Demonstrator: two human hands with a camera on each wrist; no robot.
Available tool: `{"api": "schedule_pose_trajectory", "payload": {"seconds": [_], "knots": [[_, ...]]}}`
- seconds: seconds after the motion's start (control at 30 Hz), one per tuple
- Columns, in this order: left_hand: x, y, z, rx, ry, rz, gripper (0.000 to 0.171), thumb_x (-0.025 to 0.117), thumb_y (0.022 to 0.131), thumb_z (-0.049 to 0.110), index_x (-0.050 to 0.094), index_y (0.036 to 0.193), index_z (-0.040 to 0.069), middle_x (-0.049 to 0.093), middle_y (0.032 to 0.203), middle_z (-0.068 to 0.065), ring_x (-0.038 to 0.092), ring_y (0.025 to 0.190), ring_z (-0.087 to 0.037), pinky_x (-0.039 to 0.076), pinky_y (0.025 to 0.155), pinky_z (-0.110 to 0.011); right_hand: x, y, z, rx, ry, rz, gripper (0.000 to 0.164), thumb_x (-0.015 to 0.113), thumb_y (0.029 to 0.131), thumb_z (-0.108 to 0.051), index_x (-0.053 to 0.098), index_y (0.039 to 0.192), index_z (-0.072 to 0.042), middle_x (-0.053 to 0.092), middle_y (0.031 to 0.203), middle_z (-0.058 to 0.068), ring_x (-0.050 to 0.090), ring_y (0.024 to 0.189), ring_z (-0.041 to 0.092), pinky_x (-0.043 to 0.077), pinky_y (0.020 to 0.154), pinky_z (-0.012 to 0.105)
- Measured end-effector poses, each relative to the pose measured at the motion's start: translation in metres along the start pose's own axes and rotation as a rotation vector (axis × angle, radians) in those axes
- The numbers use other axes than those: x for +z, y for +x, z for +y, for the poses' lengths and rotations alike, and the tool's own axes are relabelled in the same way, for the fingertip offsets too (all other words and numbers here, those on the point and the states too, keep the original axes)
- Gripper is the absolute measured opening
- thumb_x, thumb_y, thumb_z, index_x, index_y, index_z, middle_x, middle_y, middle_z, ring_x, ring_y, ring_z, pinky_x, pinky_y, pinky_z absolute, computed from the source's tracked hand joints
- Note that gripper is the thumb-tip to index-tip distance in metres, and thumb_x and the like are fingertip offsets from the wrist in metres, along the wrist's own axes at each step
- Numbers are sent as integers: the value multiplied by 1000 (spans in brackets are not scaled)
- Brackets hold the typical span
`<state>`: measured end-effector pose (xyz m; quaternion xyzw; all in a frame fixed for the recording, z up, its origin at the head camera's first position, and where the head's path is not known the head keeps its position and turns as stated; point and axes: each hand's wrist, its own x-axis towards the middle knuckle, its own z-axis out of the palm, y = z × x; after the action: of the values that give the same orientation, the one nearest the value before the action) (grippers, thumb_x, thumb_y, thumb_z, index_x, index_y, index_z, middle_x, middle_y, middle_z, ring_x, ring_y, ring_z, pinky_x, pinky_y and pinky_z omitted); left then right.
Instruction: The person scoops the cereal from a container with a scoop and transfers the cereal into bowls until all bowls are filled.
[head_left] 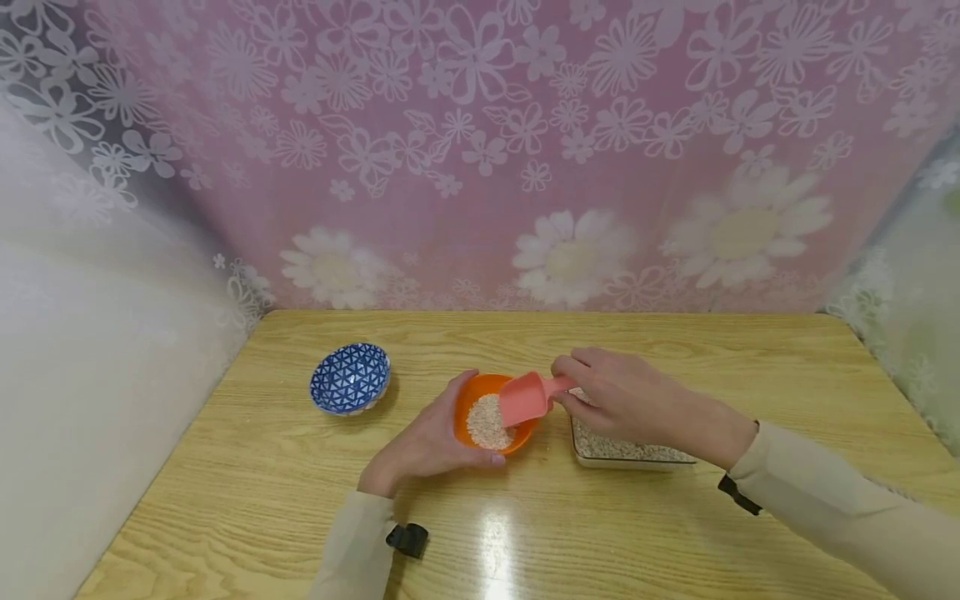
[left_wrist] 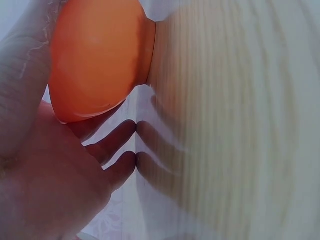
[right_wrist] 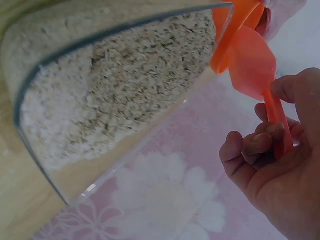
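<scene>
Just left of the right hand (head_left: 618, 396), which grips the pink scoop (head_left: 525, 398), the left hand (head_left: 429, 435) holds the orange bowl (head_left: 480, 384) between thumb and fingers. Slow tipping, with the scoop's lip low inside the bowl's rim, should best contain the grain (head_left: 489, 425). No label or lettering is legible.

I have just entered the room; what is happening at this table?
A person's right hand holds a pink scoop by its handle, with its mouth over an orange bowl. The left hand grips that bowl, in which pale grain already lies. A container of grain stands to the right; a blue-and-white bowl stands apart, left.
</scene>
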<state>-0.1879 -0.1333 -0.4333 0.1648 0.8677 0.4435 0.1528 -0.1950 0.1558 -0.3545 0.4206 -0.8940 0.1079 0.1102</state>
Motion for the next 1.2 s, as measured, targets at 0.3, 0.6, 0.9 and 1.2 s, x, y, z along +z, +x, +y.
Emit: {"api": "schedule_pose_trajectory", "payload": {"seconds": [0.3,0.6,0.9,1.2], "knots": [[-7,-2,-5,-9,13,2,125,93,69,46,18,164,21,44,157,3,48,140,-24,37,120,-53,7,-14,6,243,374,-11,11,66,98,-14,64,108,-17,60,86,-10,44,65,5,40,59,22],[-10,-6,-2,-2,55,10,127,92,70,48,13,166,21,35,163,-1,41,146,-26,33,122,-57,7,-42,17,333,499,64,13,64,100,-14,64,110,-22,51,68,-12,29,50,-1,33,47,21],[-6,-6,20,56,165,168,115,87,72,58,13,159,49,21,168,7,27,153,-26,39,115,-62,2,-67,25,324,424,182,16,68,97,-11,65,108,-23,47,64,-13,32,52,-2,33,48,20],[8,0,45,190,76,190,109,89,74,52,22,159,45,29,165,9,34,151,-25,37,119,-57,4,-94,36,354,396,243,22,71,94,-7,66,107,-24,44,64,-13,33,53,-2,31,47,19]]}}
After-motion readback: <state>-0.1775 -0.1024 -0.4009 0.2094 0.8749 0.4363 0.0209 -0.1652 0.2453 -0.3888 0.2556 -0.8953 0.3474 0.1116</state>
